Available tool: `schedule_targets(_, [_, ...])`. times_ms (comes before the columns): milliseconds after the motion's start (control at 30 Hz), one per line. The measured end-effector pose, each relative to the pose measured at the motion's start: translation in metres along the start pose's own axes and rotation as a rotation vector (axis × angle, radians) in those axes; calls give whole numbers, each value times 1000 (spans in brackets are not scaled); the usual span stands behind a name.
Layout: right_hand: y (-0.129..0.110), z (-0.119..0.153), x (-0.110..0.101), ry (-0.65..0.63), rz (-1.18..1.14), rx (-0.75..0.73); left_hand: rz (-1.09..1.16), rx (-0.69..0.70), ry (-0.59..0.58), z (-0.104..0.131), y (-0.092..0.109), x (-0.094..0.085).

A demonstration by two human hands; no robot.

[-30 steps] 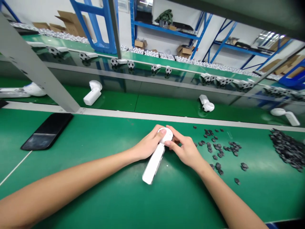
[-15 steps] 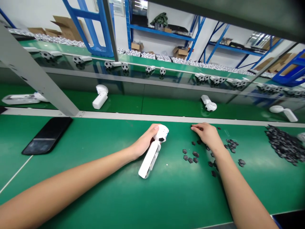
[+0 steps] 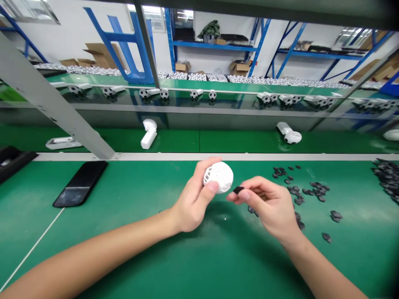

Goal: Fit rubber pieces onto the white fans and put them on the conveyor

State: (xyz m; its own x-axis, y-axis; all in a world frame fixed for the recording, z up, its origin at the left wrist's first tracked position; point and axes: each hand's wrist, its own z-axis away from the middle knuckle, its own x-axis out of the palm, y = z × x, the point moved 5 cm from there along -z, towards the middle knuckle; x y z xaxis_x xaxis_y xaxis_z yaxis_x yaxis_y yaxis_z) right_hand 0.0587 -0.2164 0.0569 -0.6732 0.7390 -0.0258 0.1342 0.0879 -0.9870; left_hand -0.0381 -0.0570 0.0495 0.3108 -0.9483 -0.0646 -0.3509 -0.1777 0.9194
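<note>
My left hand (image 3: 193,198) grips the round white plastic head (image 3: 222,176) of a device, thumb on its face and fingers behind. Small openings show along the head's left side, and the rest of the device is out of sight. Just to the right, my right hand (image 3: 269,203) pinches a small black plastic piece (image 3: 238,189) between thumb and fingertips. That piece is close to the white head but apart from it. Loose black pieces (image 3: 319,191) lie scattered on the green table beyond and beside my right hand.
A phone (image 3: 81,182) lies at left, near a slanted grey post (image 3: 62,108). A heap of black pieces (image 3: 386,176) sits at far right. On the green belt behind the pale rail are white devices (image 3: 149,135). Soccer-ball-patterned devices (image 3: 196,94) line a raised shelf.
My right hand came from the table's back toward the left hand, bringing a black piece. My left hand turned the device, so its handle no longer shows. The camera view shifted too.
</note>
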Motion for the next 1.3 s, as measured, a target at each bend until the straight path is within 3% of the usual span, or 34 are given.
schedule_targets(133, [7, 5, 14, -84, -11, 5, -298, 140, -92, 3, 5, 1])
schedule_targets(233, [11, 4, 13, -14, 86, -36, -421, 151, -112, 1, -2, 1])
schedule_targets(333, [12, 4, 14, 59, 207, -68, -469, 118, -128, -1, -9, 3])
schedule_targets(533, [19, 3, 15, 79, 286, -112, -489, 108, -140, -4, -14, 3])
schedule_targets(667, [18, -1, 15, -10, 354, -229, -440, 35, -208, -11, -11, 2])
schedule_targets(733, [12, -6, 12, -155, 411, -276, -404, -38, -215, -15, -9, -3])
schedule_targets(833, [6, -18, -10, -389, 553, -169, -359, -93, -163, -19, -6, -13])
schedule_targets(967, [15, -36, -81, -272, 916, 128, -326, -62, -133, -22, -3, -21])
schedule_targets(1067, [37, -40, -118, -308, 1029, 332, -324, -46, -132, -20, -4, -22])
schedule_targets(1167, [53, -40, -131, -337, 1014, 410, -338, -11, -139, -16, -2, -17])
schedule_targets(1300, [56, -41, -129, -333, 978, 395, -433, 198, -231, -11, 8, -3])
